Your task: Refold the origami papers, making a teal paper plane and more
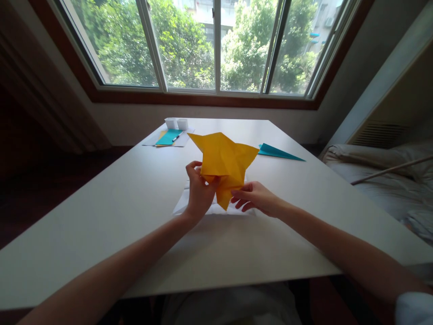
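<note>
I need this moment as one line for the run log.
left hand: holding yellow folded paper | right hand: at its lower edge | table: white paper, teal folded paper

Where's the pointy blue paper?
In the head view, the pointy blue paper lies on the white table, just right of the yellow folded paper.

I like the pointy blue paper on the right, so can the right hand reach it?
Probably yes, with a stretch: the pointy blue paper lies farther out, and nothing seems to stand between it and the right hand, which is at the yellow paper.
</note>
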Motion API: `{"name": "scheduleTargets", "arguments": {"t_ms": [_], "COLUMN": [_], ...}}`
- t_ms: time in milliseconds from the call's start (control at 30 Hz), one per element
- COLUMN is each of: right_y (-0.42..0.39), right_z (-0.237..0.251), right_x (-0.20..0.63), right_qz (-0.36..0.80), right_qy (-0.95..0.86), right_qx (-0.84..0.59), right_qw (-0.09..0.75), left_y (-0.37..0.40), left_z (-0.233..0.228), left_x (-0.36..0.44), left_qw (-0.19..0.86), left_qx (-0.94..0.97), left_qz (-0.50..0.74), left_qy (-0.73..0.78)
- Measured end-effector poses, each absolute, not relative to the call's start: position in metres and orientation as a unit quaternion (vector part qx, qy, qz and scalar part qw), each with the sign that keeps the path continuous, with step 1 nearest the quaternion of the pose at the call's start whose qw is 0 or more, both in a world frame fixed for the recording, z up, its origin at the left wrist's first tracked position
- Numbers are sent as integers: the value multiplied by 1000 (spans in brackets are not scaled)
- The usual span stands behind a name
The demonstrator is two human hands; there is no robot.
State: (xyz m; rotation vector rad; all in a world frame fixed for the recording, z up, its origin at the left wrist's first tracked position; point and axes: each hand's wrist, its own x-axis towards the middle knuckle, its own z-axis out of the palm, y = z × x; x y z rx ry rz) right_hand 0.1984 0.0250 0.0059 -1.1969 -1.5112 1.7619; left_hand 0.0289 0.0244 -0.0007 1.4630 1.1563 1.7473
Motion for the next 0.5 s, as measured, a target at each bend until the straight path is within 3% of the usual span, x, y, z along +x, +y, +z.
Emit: {"name": "scheduleTargets", "arguments": {"t_ms": [167, 500], "right_y": [30, 36], "right_z": [5, 9], "right_x": [204, 215], "right_qz": [601, 499], "right_qy": [-583, -675], "right_qx": [-455, -472], "right_qw": [302, 268], "left_y": [27, 32], "left_z": [-3, 9], "left_x": [25, 16], "left_qw": [361, 539], "left_qx": [509, 356], "left_qz": [628, 595], "left_qy": [464, 478]}}
